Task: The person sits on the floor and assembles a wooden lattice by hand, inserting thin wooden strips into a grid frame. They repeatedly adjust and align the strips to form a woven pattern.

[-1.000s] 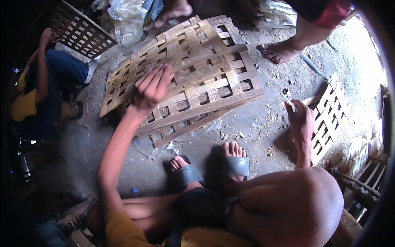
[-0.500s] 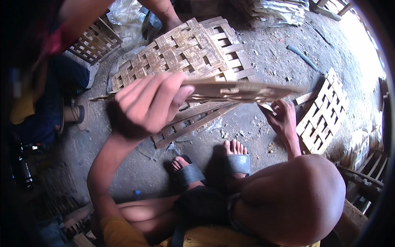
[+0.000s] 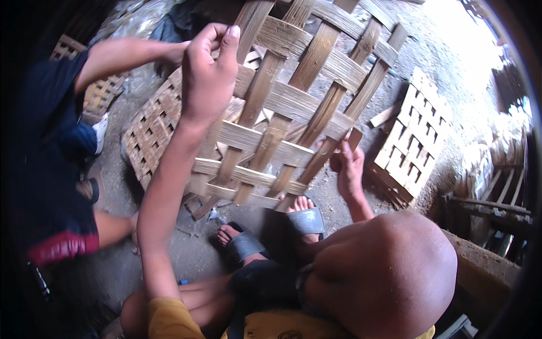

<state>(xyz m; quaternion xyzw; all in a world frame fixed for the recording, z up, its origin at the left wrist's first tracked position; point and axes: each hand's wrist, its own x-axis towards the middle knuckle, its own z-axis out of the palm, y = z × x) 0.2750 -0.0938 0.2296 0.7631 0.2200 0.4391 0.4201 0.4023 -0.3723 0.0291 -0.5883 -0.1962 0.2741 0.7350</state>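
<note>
Tilted up before me is a woven panel of flat wooden or bamboo strips [image 3: 288, 100], its open lattice facing me. Its upper left edge is gripped by my left hand [image 3: 208, 76], fingers curled and thumb pointing up. Lower down at the right edge, my right hand [image 3: 349, 169] is closed on a strip end of the same panel; part of that hand is hidden behind it. Behind the raised panel, another woven panel [image 3: 151, 127] lies on the pile on the floor, partly covered from view.
A stack of woven panels [image 3: 409, 138] rests on the floor at right, near a wooden rack [image 3: 488, 206]. On the left a co-worker's arm [image 3: 127, 58] reaches toward the pile. My sandalled feet [image 3: 305, 219] are below the panel. Clear plastic sheeting [image 3: 131, 20] lies at far left.
The panel has swung from nearly edge-on to facing me. My left hand has risen with its edge. The co-worker has moved, with a leg and another hand now showing at left.
</note>
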